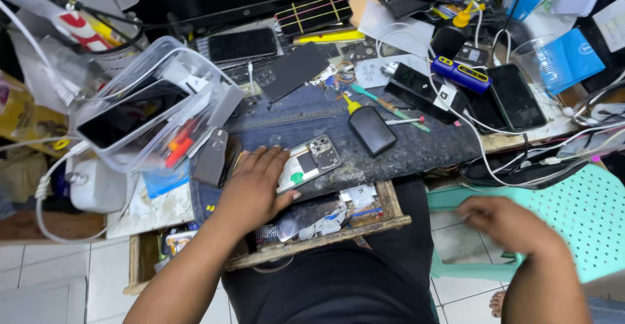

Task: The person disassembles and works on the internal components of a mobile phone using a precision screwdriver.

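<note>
An opened phone (311,161) with its back removed lies on the dark work mat (416,148), circuit parts showing. My left hand (255,184) rests flat on its left end, fingers spread, pressing it down. My right hand (500,223) hangs off the bench to the right, over a green plastic stool (586,213), blurred; its fingers look curled and I cannot make out anything in them. A black phone back cover (371,129) with a yellow-tipped glue bottle (351,105) lies just behind the opened phone.
A clear plastic box (153,99) with phones stands at the left. Several phones (514,96), white cables (475,135), a blue tester (460,74) and tools crowd the back. An open wooden drawer (325,223) of parts sits under my left hand.
</note>
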